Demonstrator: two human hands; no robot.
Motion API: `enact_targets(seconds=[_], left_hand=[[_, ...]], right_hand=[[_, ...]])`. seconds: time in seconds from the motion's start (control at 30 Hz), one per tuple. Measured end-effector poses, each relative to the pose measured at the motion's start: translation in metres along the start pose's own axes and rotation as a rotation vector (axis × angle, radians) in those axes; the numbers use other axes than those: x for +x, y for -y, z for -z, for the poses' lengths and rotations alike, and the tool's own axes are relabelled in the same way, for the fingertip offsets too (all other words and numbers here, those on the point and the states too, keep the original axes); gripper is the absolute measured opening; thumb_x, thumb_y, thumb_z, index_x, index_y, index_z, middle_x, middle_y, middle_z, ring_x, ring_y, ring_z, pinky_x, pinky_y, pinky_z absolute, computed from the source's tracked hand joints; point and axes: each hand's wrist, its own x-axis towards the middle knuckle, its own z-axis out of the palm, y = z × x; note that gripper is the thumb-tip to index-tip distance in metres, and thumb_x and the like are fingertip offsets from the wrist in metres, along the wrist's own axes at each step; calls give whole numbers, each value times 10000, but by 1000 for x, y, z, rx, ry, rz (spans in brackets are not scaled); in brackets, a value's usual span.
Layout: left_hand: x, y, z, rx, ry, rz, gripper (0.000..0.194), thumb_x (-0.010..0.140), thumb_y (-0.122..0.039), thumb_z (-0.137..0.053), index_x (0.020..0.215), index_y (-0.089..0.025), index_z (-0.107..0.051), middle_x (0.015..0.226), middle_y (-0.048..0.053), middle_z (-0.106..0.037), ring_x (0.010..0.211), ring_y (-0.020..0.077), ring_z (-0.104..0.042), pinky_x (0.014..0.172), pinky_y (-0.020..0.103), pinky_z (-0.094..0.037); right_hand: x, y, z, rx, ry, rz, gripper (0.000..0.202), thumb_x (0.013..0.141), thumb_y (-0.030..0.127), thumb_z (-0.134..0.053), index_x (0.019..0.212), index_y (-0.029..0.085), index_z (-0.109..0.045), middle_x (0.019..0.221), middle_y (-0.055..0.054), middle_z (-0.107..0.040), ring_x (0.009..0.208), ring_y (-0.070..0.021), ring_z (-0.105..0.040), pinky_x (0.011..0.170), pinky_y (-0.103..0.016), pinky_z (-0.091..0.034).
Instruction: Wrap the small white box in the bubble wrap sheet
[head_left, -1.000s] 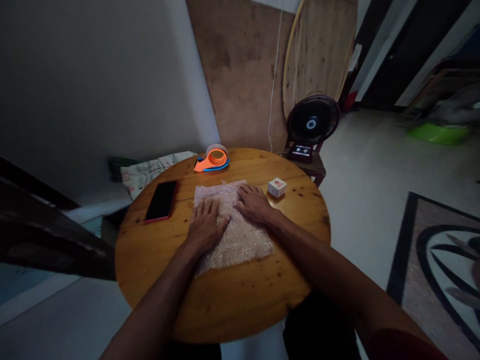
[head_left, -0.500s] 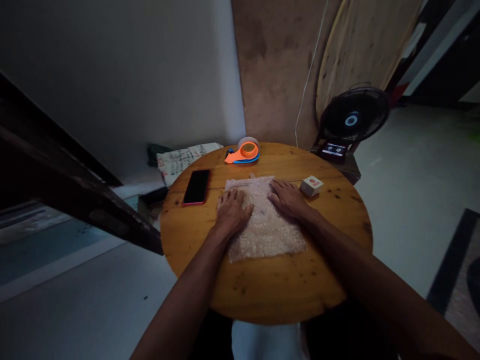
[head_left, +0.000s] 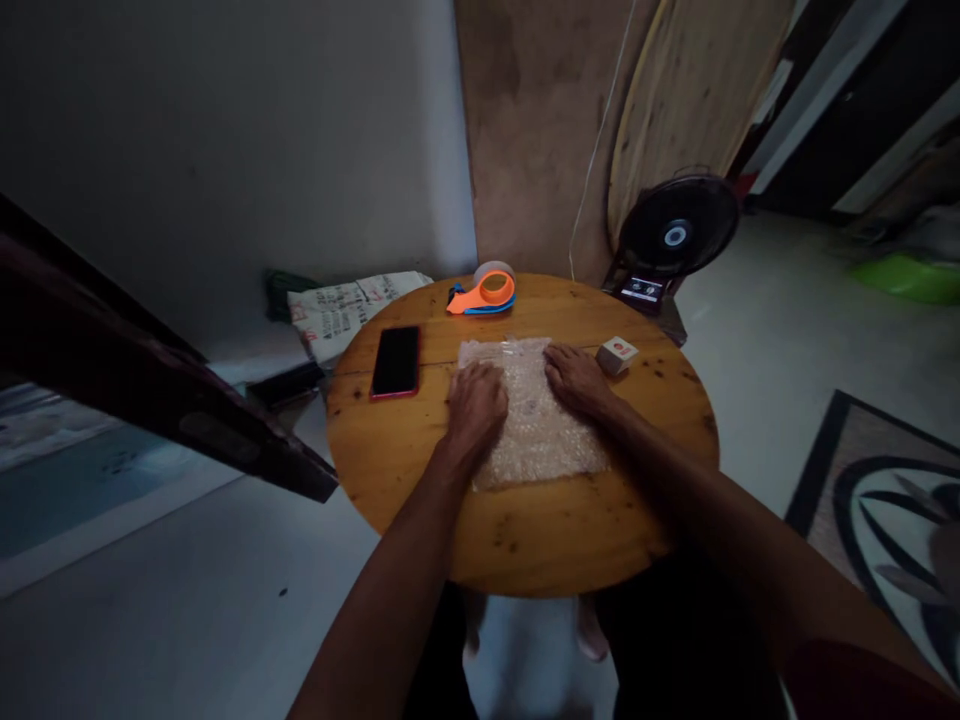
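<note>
A flat sheet of bubble wrap (head_left: 536,420) lies on the round wooden table (head_left: 555,545). My left hand (head_left: 478,402) rests palm down on its left side, the fingers laid flat and pointing away from me. On the wrap's upper right edge lies my right hand (head_left: 579,380), also palm down with its fingers extended. Just beyond the right hand sits a small white box (head_left: 617,355). An orange and blue tape dispenser (head_left: 484,291) stands near the far edge. To the left of the wrap is a dark phone with a red edge (head_left: 396,361).
A black fan (head_left: 676,235) stands behind the table at the right, above a small lit screen (head_left: 643,288). Behind the left rim lies a printed white sack (head_left: 337,318). A dark wooden beam (head_left: 217,425) reaches toward the table's left edge.
The view has shifted and shows more floor at the right. My left hand has moved slightly on the wrap, its thumb now closer to the fingers. My right hand stays at the upper right edge.
</note>
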Motion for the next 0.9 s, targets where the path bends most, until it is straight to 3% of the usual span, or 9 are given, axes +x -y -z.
enact_targets(seconds=[0.17, 0.33, 0.5, 0.6, 0.67, 0.73, 0.83, 0.9], left_hand=[[-4, -6, 0, 11, 97, -117, 426, 826, -435, -569, 1157, -173, -632, 1321, 118, -583, 1269, 286, -474, 1103, 437, -324], [-4, -3, 2, 15, 118, -133, 436, 807, -394, -570, 1186, -183, -602, 1375, 110, -542, 1284, 279, -462, 1104, 427, -317], [-3, -4, 2, 22, 133, -130, 469, 785, -388, -570, 1209, -188, -582, 1370, 111, -543, 1272, 289, -467, 1100, 439, -320], [-2, -5, 1, 23, 146, -129, 537, 776, -440, -579, 1245, -178, -562, 1387, 120, -526, 1282, 298, -456, 1101, 437, -322], [-2, -6, 2, 22, 159, -125, 596, 765, -472, -593, 1279, -175, -544, 1395, 124, -517, 1294, 307, -443, 1110, 443, -309], [-2, -6, 3, 26, 183, -122, 611, 760, -461, -606, 1298, -182, -534, 1395, 123, -518, 1303, 309, -433, 1119, 449, -291], [-4, -8, 5, 36, 198, -114, 631, 765, -447, -616, 1338, -209, -503, 1426, 110, -493, 1332, 305, -401, 1135, 457, -260], [-5, -9, 5, 42, 193, -121, 639, 776, -466, -610, 1354, -223, -486, 1454, 103, -463, 1348, 308, -380, 1142, 470, -245]], right_hand=[[-6, 5, 6, -48, -14, -5, 409, 947, 259, -357, 1258, 86, -560, 1346, -165, -566, 1221, -286, -487, 1028, -389, -354], [-19, 4, 12, -98, -62, -52, 338, 939, 258, -358, 1114, 105, -604, 1166, -178, -637, 1093, -297, -520, 954, -397, -380], [-31, -2, 37, -126, -166, -10, 349, 906, 252, -433, 1193, 109, -573, 1355, -191, -537, 1263, -329, -423, 1017, -446, -335], [-36, -18, 61, -161, -236, -82, 456, 871, 332, -525, 1278, 126, -512, 1417, -199, -481, 1309, -374, -384, 1003, -518, -336], [-38, -34, 71, -164, -226, -233, 552, 825, 423, -594, 1271, 110, -509, 1321, -228, -545, 1219, -401, -463, 936, -528, -382], [-41, -51, 73, -103, -131, -357, 567, 796, 491, -631, 1210, 112, -551, 1142, -214, -635, 1059, -376, -567, 846, -492, -436], [-45, -71, 70, 21, -12, -417, 389, 835, 484, -593, 1043, 157, -630, 911, -135, -680, 820, -283, -628, 708, -413, -466], [-47, -77, 72, 102, -79, -373, 303, 851, 461, -578, 925, 178, -657, 813, -102, -675, 701, -231, -612, 637, -378, -456]])
